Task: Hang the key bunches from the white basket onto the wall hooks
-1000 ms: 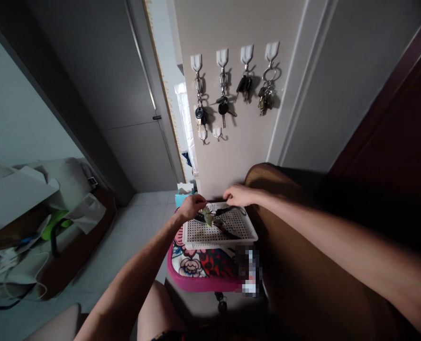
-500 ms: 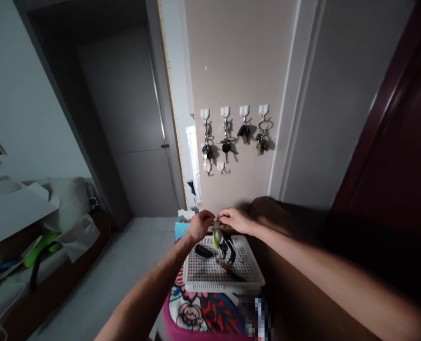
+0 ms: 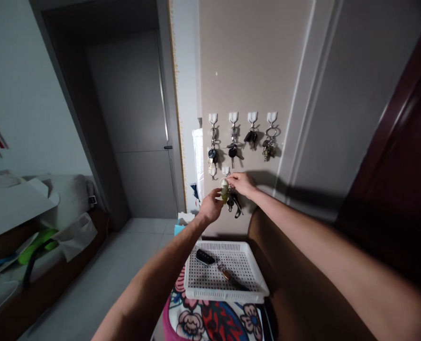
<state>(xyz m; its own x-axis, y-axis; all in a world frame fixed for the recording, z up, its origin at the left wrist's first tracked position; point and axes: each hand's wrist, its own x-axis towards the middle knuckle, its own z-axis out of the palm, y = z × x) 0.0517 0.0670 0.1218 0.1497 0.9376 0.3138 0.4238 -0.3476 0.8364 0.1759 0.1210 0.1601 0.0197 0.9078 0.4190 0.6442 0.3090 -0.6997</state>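
Both my hands are raised to the beige wall, just under a row of white hooks [image 3: 252,116] that carry key bunches. My right hand [image 3: 242,183] pinches the top ring of a key bunch with a green fob [image 3: 225,193], right at a lower white hook [image 3: 225,170]. My left hand [image 3: 211,206] is closed on the green fob from the left. Dark keys dangle below the fob. Below, a white perforated tray [image 3: 253,276] holds a black key fob [image 3: 205,257] and another dark key item [image 3: 232,278].
The tray rests on a pink-rimmed stool with a flower pattern [image 3: 214,319]. A brown rounded piece of furniture [image 3: 285,265] lies under my right arm. A grey door [image 3: 139,142] stands left of the wall. A cluttered sofa [image 3: 36,222] is at far left.
Both hands lifted the green-fob key bunch out of the tray and up to the lower hook on the wall. The camera tilted upward.
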